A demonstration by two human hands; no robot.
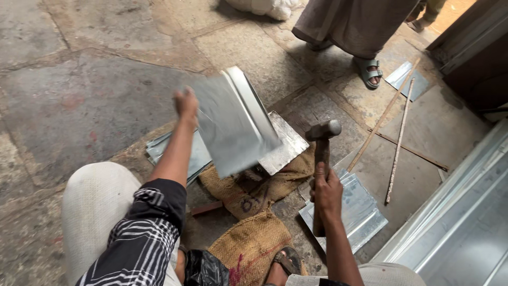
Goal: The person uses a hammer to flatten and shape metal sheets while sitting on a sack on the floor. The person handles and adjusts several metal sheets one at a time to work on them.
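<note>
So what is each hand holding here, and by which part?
The left hand grips the blurred sheet-metal piece at its left edge; the right hand holds the hammer partway along its handle.

head cam | worn on head | looks steeply down, forward | close over hands, knees, floor (79, 95) | single view

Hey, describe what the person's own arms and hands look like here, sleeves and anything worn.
Both hands are bare, with no gloves, rings or watch visible. The left hand belongs to an arm bare up to a short sleeve in black with white checked stripes. The right hand and its forearm are bare as far as the frame shows; no sleeve is visible on that side.
</note>
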